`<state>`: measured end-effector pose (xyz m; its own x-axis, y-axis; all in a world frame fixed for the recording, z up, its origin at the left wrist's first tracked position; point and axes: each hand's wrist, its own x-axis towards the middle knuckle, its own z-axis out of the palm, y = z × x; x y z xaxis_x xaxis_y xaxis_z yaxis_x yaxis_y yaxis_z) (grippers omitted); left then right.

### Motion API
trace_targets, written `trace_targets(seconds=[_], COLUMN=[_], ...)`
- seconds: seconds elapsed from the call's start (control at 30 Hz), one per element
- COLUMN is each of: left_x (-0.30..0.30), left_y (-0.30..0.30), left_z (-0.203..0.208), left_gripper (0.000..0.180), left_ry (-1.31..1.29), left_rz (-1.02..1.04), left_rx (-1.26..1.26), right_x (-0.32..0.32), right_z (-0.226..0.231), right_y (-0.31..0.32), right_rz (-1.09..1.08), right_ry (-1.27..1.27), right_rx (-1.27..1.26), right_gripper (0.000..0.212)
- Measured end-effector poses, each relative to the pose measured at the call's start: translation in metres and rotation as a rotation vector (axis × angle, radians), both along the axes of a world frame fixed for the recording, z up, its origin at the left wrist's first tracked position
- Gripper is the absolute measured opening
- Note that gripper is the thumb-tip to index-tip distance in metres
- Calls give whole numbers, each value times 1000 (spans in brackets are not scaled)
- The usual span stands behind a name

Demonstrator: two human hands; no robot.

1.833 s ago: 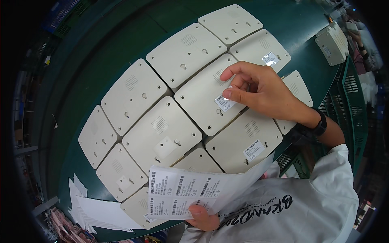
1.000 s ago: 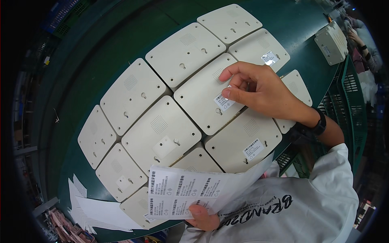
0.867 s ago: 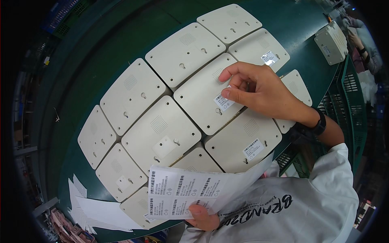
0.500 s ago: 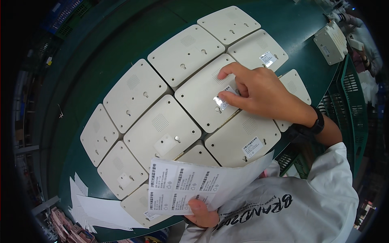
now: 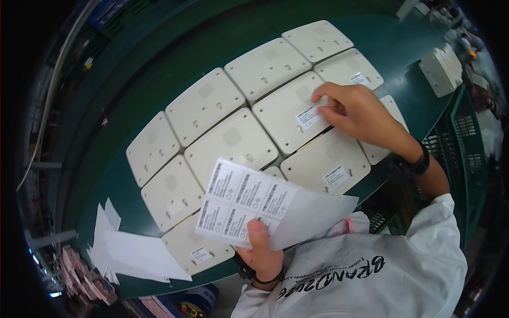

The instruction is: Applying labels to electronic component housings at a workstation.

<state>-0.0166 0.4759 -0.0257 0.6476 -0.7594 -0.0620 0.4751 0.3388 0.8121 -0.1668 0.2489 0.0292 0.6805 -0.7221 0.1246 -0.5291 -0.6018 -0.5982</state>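
My left hand (image 5: 264, 253) grips a sheet of white stickers (image 5: 305, 214), thumb on top; printed labels fill its left part and the rest is bare backing. Over an off-white plastic panel (image 5: 278, 108), my right hand (image 5: 356, 110) has its thumb and forefinger apart, with nothing visible between them. Just left of the thumb, a sticker (image 5: 308, 117) lies on that panel. Stickers also show on the panel nearer me (image 5: 315, 164), the panel behind my right hand (image 5: 339, 69) and the one at lower left (image 5: 183, 244). The sheet hides part of the nearer panels.
The panels lie close together in rows on a green table (image 5: 384, 45). White paper sheets (image 5: 143, 254) sit at the lower left. At the far right stands a stack of off-white panels (image 5: 440, 71), above a green plastic crate (image 5: 461, 127). Pinkish parts (image 5: 79, 273) are below left.
My right hand has drawn back slightly off the sticker, which now shows whole on the panel. The left hand has raised and tilted the sticker sheet. The whole view has shifted.
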Motion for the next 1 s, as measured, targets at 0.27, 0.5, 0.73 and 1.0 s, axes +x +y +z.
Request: trace_targets(seconds=[0.27, 0.5, 0.73, 1.0], left_x=[4, 6, 13, 32], left_y=[9, 16, 23, 47], left_z=[2, 3, 8, 1], left_gripper=[52, 55, 66, 72], left_ry=[-173, -184, -472, -335], left_rz=[-72, -98, -33, 11], left_rx=[132, 3, 175, 113], right_x=[23, 40, 47, 62], right_z=[24, 8, 4, 26], right_y=[86, 99, 113, 97], right_rz=[407, 476, 504, 703], right_ry=[-363, -313, -334, -436], right_rx=[-246, -483, -557, 594], right_gripper=[18, 31, 34, 6])
